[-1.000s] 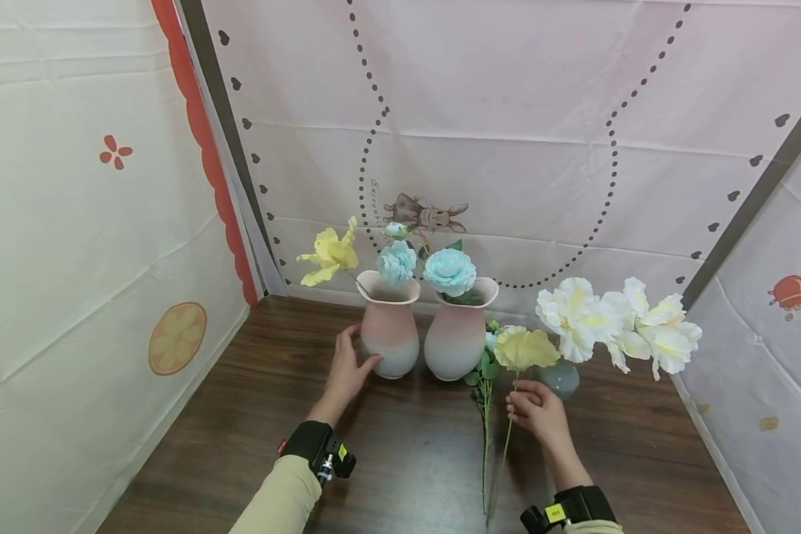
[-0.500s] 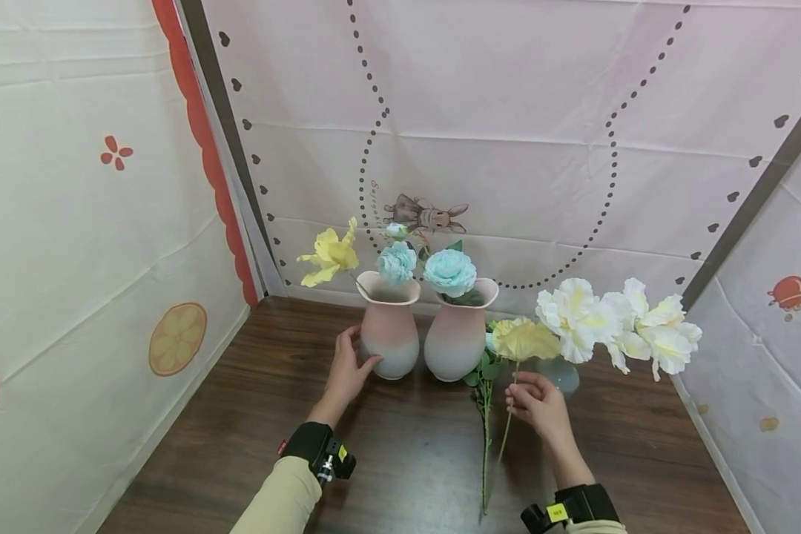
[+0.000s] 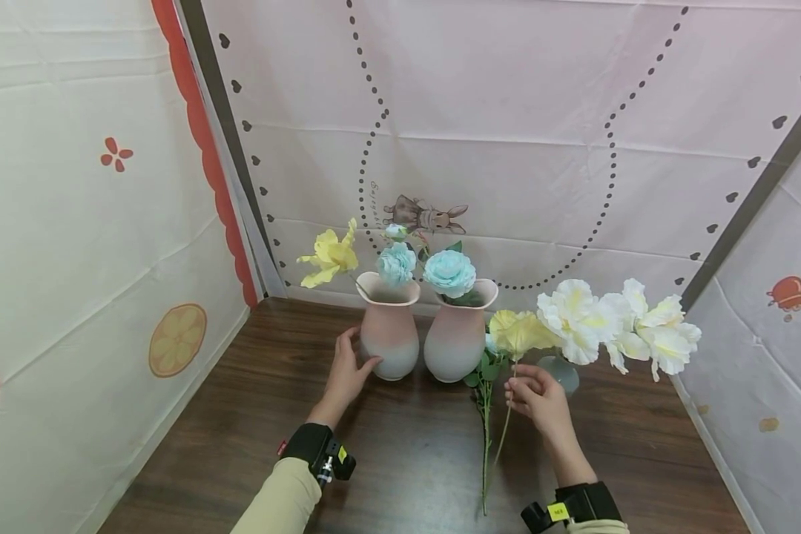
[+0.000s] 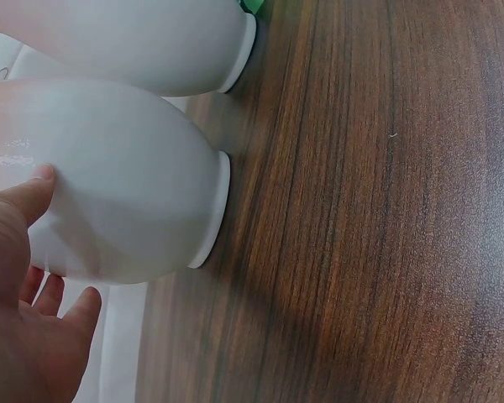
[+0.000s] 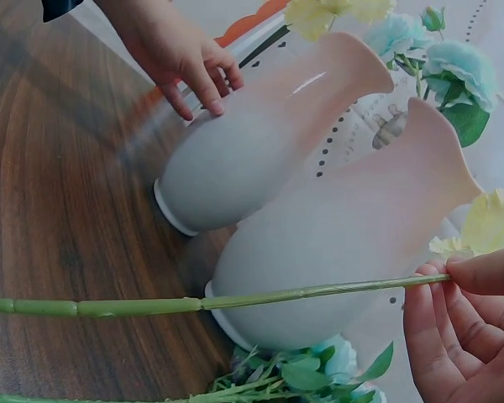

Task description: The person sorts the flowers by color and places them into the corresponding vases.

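Observation:
Two pink-to-white vases stand side by side. My left hand [image 3: 344, 371] holds the side of the left vase [image 3: 390, 337], thumb on its front and fingers reaching behind, as the left wrist view shows. That vase bears a yellow flower [image 3: 330, 257] leaning left and a light blue one [image 3: 397, 263]. A blue flower [image 3: 450, 272] stands in the right vase [image 3: 455, 345]. Between thumb and fingers, my right hand [image 3: 539, 400] pinches the green stem [image 5: 143, 305] of another yellow flower [image 3: 519, 334], its bloom just right of the right vase.
Beside the right vase lies a leafy flower stem [image 3: 486, 437] on the dark wooden table [image 3: 400, 475]. Large white flowers [image 3: 617, 322] spread at the right, above a rounded grey-blue container [image 3: 561, 373]. Printed cloth walls [image 3: 494, 185] enclose the table's back and sides.
My right hand has risen slightly in the head view, carrying the yellow flower a little away from me; its stem's lower end moved up too. My left hand and both vases stay put.

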Motion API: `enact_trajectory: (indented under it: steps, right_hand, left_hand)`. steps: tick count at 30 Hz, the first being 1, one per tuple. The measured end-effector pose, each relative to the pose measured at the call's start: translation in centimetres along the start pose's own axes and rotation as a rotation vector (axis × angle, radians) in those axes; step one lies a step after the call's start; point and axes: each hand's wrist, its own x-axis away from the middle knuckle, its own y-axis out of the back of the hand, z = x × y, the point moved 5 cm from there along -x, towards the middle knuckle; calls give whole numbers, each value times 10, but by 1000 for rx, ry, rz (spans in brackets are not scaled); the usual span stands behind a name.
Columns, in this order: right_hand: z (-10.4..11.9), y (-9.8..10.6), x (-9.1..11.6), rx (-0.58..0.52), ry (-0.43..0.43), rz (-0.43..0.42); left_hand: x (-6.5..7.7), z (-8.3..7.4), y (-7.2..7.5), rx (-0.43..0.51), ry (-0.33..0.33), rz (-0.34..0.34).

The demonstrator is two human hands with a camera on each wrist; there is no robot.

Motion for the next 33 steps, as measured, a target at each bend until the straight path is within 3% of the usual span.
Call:
enact_trajectory:
  steps: [18, 33]
  right_hand:
    - [30, -15, 7, -71, 63, 13]
    - [53, -18, 9, -128, 181, -34]
  left_hand:
    - [1, 0, 0, -10, -4, -2]
    - [1, 0, 0, -7, -3, 7]
